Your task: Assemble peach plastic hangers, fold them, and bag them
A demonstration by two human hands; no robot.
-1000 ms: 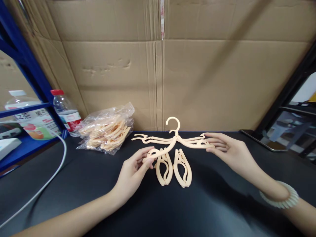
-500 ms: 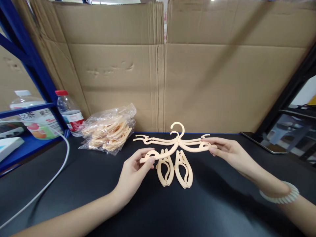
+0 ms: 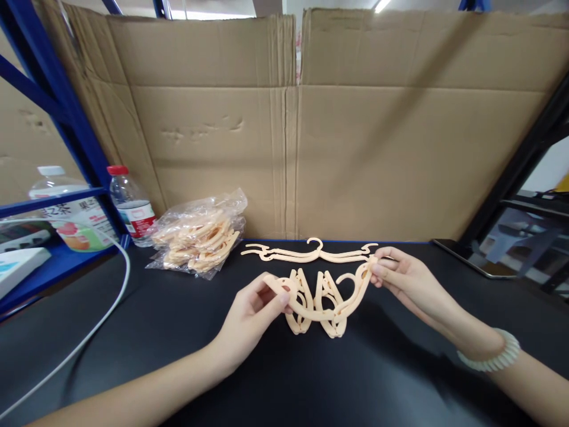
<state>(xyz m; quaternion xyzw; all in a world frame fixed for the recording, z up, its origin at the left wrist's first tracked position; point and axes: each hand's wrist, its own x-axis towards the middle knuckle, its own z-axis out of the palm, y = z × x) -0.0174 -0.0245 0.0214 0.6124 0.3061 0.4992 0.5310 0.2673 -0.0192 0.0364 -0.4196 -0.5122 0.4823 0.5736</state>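
The left hand (image 3: pixel 258 308) pinches one end of a cream plastic hanger (image 3: pixel 329 316) between thumb and fingers. The right hand (image 3: pixel 402 281) pinches the other end, its thumb pressed against the fingers, and a pale bracelet (image 3: pixel 491 356) circles the wrist. The held hanger is stretched between the two hands, above the table, with its middle sagging toward the person and its hook leaning over toward the right hand. Its arms dip in a shallow curve, and both ends sit higher than the middle.

Just behind and partly covered by it, two folded hangers (image 3: pixel 319 287) lie side by side on the black table (image 3: pixel 377 379). Farther back, near the cardboard wall (image 3: pixel 222 130), what look like two opened hangers (image 3: pixel 293 256) lie close together, arms spread, with one hook showing.

To the left of these, a clear plastic bag (image 3: pixel 217 204) holds more cream hangers in a heap. Next to the bag stands a bottle with a red cap (image 3: pixel 137 222). Beyond it, by the blue shelf (image 3: pixel 75 121), are a larger bottle with a white cap (image 3: pixel 84 228) and a white box (image 3: pixel 20 265). A white cable (image 3: pixel 118 290) curves down onto the table at the far left.
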